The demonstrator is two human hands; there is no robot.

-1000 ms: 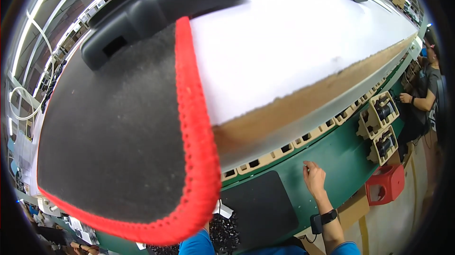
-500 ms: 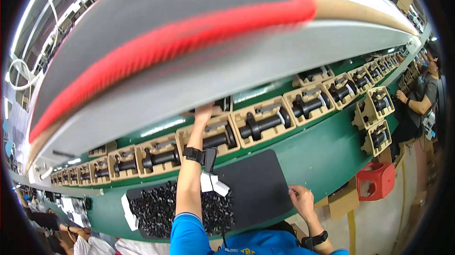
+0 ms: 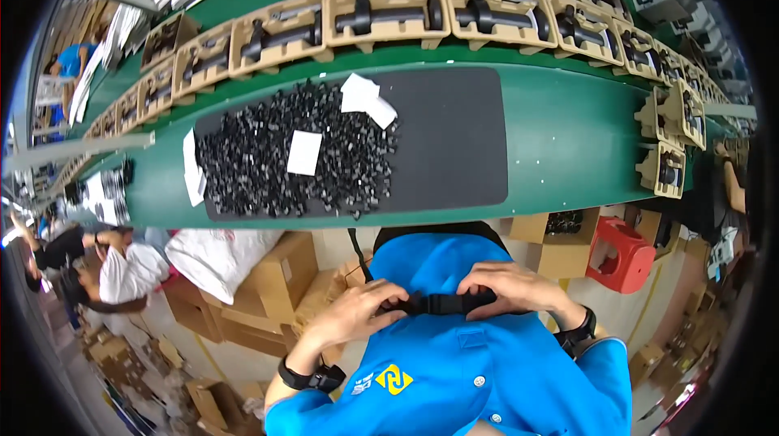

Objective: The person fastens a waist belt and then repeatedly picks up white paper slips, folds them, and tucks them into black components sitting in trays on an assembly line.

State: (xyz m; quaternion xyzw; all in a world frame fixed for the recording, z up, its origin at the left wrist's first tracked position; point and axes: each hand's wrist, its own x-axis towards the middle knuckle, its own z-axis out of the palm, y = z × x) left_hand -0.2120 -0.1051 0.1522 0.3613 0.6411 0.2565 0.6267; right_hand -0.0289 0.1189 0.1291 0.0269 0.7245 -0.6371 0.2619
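A black strap with a side-release buckle (image 3: pixel 442 304) runs across the front of my blue shirt. My left hand (image 3: pixel 357 312) is closed on the left end of this strap, with thumb and fingers pinched together. On the other side, my right hand (image 3: pixel 513 288) grips the strap's right end, its thumb below and fingers above. The buckle lies between the two hands against the shirt. How the fingertips hold the strap is partly hidden. Both wrists wear black bands.
Beyond me, a black mat (image 3: pixel 454 136) on the green table (image 3: pixel 576 144) bears a heap of small black parts (image 3: pixel 268 152) and white paper slips (image 3: pixel 304 152). Moulded trays (image 3: pixel 389 34) with black tubular parts line the back. A red stool (image 3: pixel 621 256) and cardboard boxes (image 3: pixel 296 274) stand below.
The view has swung down from the overhead shelf. My left hand has come back from the tray row and my right from the table edge; both are now at the strap on my front.
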